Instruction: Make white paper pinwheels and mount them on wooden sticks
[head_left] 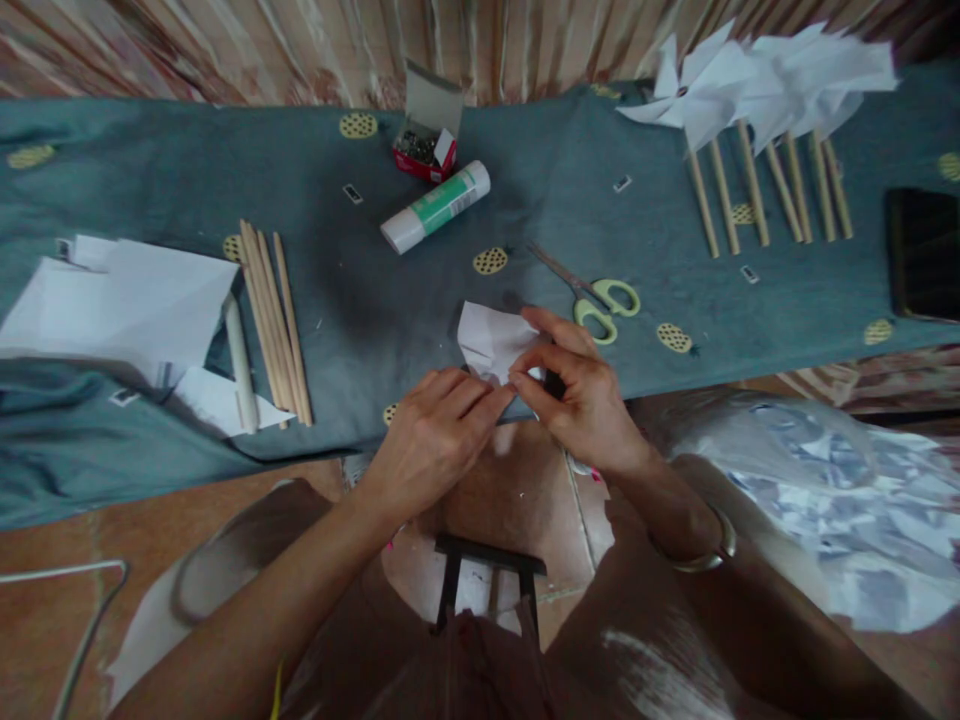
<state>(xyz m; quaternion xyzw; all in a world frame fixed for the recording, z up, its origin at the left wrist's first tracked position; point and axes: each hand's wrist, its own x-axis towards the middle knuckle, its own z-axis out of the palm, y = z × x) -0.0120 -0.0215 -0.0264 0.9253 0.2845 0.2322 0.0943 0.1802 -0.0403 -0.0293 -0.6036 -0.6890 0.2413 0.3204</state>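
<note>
Teal tablecloth (352,320) is spreading beneath: small white paper (487,332), near-left of the scissors (580,287); left hand (436,430) and right hand (586,395), both pinching the paper's near edge. Risks: uneven pulling could be tearing it; right knuckles, nudging the scissors.

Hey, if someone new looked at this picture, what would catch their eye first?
Probably the cluster of white pinwheels at the upper right of the cloth, with wooden sticks showing below them. Next, near the middle, the left hand and right hand meet at a small creased paper by the cloth's near edge. The green-handled scissors stand out just beyond the right hand.
</note>
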